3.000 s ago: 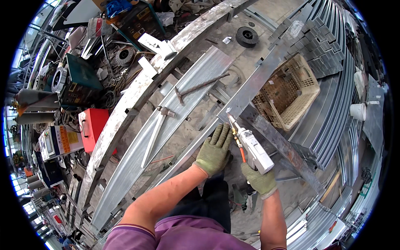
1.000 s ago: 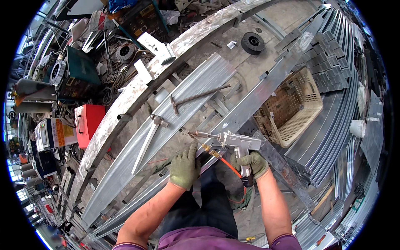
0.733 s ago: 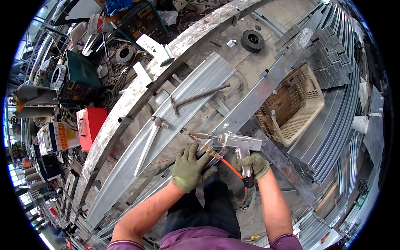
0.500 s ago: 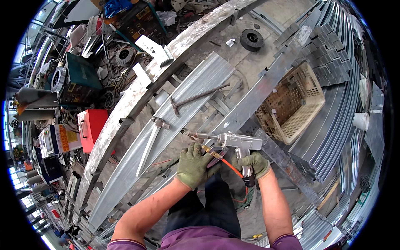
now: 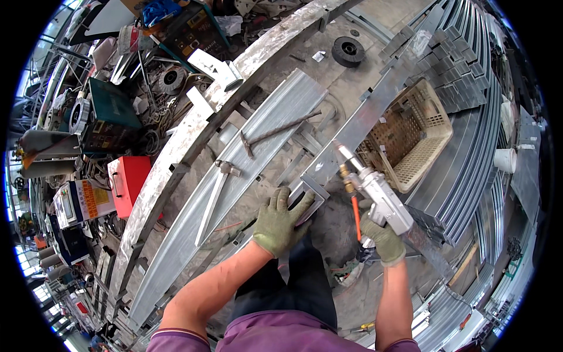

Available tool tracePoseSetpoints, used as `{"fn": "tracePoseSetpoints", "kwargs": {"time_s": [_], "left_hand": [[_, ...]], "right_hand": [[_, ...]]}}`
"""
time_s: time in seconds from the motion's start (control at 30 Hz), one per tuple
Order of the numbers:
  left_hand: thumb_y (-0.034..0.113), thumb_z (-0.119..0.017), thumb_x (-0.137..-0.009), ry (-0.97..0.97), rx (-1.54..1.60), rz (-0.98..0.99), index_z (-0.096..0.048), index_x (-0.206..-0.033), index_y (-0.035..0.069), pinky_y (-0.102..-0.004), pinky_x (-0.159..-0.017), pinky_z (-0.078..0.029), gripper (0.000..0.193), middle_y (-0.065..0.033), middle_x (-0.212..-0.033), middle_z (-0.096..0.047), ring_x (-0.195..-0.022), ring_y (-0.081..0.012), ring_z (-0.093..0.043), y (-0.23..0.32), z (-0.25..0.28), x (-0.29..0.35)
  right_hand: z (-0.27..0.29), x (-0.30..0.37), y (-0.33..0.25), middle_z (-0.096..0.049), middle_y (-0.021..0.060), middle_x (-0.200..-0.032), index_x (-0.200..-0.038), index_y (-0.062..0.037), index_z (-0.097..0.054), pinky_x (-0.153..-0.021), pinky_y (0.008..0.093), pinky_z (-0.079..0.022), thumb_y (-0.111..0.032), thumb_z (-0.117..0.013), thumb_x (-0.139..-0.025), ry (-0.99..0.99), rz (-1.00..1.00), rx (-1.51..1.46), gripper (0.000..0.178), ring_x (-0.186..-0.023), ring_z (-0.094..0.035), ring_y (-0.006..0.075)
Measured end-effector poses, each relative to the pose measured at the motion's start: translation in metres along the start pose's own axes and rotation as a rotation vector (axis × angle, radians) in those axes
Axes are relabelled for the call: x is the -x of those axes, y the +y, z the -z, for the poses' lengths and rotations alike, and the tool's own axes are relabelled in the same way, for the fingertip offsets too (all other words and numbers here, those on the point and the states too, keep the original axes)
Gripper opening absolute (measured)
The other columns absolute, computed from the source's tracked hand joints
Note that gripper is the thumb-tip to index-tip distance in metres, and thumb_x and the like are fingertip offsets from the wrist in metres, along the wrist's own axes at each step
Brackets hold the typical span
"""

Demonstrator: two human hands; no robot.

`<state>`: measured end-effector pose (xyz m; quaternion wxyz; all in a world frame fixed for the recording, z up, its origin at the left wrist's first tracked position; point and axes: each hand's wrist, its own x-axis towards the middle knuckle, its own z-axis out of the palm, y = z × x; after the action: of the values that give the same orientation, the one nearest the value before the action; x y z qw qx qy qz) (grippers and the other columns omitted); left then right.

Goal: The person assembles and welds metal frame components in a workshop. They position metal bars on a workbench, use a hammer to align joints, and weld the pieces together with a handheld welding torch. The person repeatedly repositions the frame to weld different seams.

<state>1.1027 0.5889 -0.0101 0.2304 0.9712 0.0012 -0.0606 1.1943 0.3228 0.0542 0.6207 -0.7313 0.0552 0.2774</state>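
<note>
My gloved right hand [image 5: 382, 236] grips the handle of a silver pistol-shaped air tool [image 5: 384, 202] with an orange hose [image 5: 356, 217]. The tool's tapered nose points up and left. My gloved left hand [image 5: 281, 223] lies with fingers spread on a metal profile, touching it near a bent, shiny metal end [image 5: 317, 196]. What is under the palm stays hidden. Further left, a hammer with a pale metal handle [image 5: 212, 202] rests on a wide galvanized channel [image 5: 176, 258]. Beyond it lies a hammer with a rusty rod handle [image 5: 281, 128].
To the right, a beige plastic crate [image 5: 437, 155] sits beside stacked galvanized profiles [image 5: 451, 193]. A long beam [image 5: 161, 176] runs along the left, with a red box [image 5: 130, 185] past it. A black round spool [image 5: 348, 51] lies on the floor ahead.
The air tool has swung right, away from my left hand, and its nose has turned upward. My left hand has spread over the metal profile.
</note>
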Motion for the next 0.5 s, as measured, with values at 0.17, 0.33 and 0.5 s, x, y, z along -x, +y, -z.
{"fn": "tracePoseSetpoints", "kwargs": {"time_s": [0.17,0.33,0.5], "left_hand": [[0.044,-0.077,-0.091,-0.038,-0.04,0.002,-0.047,-0.164,0.03,-0.0562,-0.102,-0.05,0.08,-0.0276,-0.143,-0.051,-0.122,-0.0474,-0.06,0.002,0.001,0.0],[0.045,-0.075,-0.092,-0.039,-0.045,-0.007,-0.045,-0.165,0.03,-0.0564,-0.103,-0.05,0.08,-0.03,-0.145,-0.05,-0.125,-0.0478,-0.058,-0.001,-0.001,0.001],[0.047,-0.073,-0.095,-0.053,-0.017,-0.006,-0.042,-0.166,0.028,-0.0577,-0.105,-0.049,0.08,-0.0311,-0.146,-0.049,-0.129,-0.049,-0.056,-0.003,-0.004,0.003]], "right_hand": [[-0.009,0.042,-0.002,-0.067,0.0025,-0.087,-0.115,-0.0016,-0.072,-0.064,0.0322,-0.053,0.001,-0.077,-0.089,0.281,0.181,0.234,0.026,-0.074,-0.066,0.0148],[-0.016,0.068,-0.027,-0.074,0.012,-0.084,-0.105,-0.0028,-0.077,-0.066,0.0406,-0.058,-0.005,-0.082,-0.085,0.07,0.4,0.679,0.021,-0.07,-0.073,0.0318],[-0.044,0.09,-0.019,-0.079,0.0154,-0.091,-0.114,-0.0008,-0.077,-0.073,0.037,-0.062,-0.011,-0.084,-0.086,0.036,0.281,0.502,0.03,-0.081,-0.08,0.0262]]}}
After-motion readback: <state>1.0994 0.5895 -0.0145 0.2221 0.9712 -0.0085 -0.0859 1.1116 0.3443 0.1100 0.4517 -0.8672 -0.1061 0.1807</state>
